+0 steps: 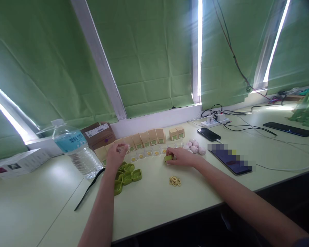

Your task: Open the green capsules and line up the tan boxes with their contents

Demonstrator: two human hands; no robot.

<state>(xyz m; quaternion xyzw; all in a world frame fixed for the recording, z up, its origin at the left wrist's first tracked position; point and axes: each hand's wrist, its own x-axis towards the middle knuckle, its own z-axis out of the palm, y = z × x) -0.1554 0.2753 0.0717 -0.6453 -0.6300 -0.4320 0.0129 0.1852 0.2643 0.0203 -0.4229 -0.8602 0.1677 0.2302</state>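
Note:
My left hand [116, 153] is closed over the left end of the row, pinching a small clear, whitish piece [128, 147] whose kind I cannot make out. My right hand [175, 157] grips a small green square cup [168, 158] just above or on the table; its far side is hidden by my fingers. A cluster of similar green cups [127, 177] lies by my left forearm, which hides part of it. Between my hands runs a row of small clear containers [149, 152] with yellow marks. Several cream oval rings [175, 180] lie in front of my right hand.
Small tan boxes [144, 139] line up behind the row. Pale pink balls [194, 149] and phones [230, 160] lie right of my right hand. A large water bottle [77, 151] and a black strap [89, 188] are at left; a power strip [215, 121] with cables is behind.

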